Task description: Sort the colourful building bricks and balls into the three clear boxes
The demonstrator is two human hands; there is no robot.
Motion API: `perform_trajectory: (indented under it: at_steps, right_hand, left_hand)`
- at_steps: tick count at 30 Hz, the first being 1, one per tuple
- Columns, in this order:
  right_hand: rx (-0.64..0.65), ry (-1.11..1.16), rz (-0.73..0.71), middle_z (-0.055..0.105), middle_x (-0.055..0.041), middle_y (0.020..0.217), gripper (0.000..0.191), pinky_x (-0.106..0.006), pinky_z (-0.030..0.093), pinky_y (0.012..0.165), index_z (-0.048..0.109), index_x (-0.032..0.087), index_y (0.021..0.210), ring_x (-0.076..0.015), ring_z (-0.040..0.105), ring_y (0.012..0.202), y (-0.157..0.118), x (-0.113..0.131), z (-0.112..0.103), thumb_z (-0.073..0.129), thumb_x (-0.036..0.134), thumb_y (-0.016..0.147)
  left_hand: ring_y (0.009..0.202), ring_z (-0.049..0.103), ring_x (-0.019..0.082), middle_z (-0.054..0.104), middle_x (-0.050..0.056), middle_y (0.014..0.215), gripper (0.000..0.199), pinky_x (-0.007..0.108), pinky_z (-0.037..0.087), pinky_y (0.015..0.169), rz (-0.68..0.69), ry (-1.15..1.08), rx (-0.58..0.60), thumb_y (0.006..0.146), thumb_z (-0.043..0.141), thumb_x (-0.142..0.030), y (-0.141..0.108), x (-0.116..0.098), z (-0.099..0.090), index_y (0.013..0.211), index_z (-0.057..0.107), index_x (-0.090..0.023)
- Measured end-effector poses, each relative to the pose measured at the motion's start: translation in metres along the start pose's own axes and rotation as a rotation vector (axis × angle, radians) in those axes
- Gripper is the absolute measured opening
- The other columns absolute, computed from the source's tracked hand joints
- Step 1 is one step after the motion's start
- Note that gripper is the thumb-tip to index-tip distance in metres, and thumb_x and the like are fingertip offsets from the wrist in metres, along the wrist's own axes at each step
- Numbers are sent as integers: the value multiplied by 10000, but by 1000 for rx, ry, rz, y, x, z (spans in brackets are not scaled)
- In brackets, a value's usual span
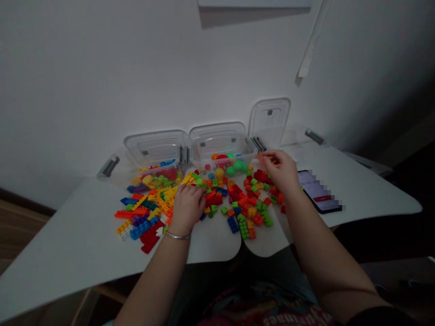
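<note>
My right hand (280, 171) is raised above the right part of the pile, near the front of the right-hand bin. Thumb and fingers pinch a small orange toy brick (261, 156), partly covered by the fingertips. My left hand (189, 204), with a silver bangle at its wrist, rests low among yellow bricks (166, 197) and red bricks (214, 198). Its fingers are bent and close together, with the tips hidden in the pile; what they hold, if anything, cannot be made out. Green bricks (243, 226) and a blue brick (233, 224) lie nearer the table's front edge.
Clear plastic bins with raised lids stand against the wall. The left bin (159, 170) contains mixed pieces; the middle bin (222, 149) has coloured balls (238, 166) showing at its front. A lid (270, 120) stands upright farther right. A phone (317, 192) lies beside my right forearm on the white table (367, 185).
</note>
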State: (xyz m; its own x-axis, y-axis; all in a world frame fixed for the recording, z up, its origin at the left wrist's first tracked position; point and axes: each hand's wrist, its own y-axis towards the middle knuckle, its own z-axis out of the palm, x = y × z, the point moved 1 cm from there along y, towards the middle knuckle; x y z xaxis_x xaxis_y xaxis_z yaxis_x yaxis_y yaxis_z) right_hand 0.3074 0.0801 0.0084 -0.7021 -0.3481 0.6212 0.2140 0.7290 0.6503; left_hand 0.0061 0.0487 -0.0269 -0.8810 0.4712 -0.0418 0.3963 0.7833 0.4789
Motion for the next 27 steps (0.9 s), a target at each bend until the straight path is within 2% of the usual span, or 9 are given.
perform_trajectory:
  at_steps: [3,7,13,19,27]
  right_hand:
    - [5,-168,47,697,-89,895,213,-387,492,790,695,180,903,-226,618,805,-13,-23,-9,530,289,823]
    - [72,-372,43,698,-108,928,214,-417,456,871,696,184,884,-265,607,912,-30,-43,-11,507,265,826]
    - [153,-451,125,694,-116,990,254,-416,453,902,699,172,964,-264,602,937,-42,-61,-1,527,287,818]
    - [203,-406,83,684,-130,1020,266,-406,459,928,695,147,989,-268,602,986,-41,-61,9,537,238,797]
    - [212,-581,134,695,-130,1058,315,-416,459,830,691,173,1064,-290,618,939,-44,-52,8,550,273,801]
  left_hand:
    - [918,626,258,718,68,887,205,463,435,932,-2,-1,-3,870,505,-218,0,1,1,916,705,-207]
    - [899,612,255,709,77,885,223,427,460,863,11,-3,2,882,482,-229,0,3,3,914,701,-202]
    - [900,611,245,710,77,917,227,404,474,839,17,-29,14,886,474,-218,0,5,6,903,699,-199]
    - [913,613,253,714,77,930,234,412,484,848,27,-24,9,896,473,-220,-1,7,8,914,704,-189]
    - [891,613,247,712,82,919,233,405,484,839,22,-28,9,887,470,-216,0,5,6,897,701,-193]
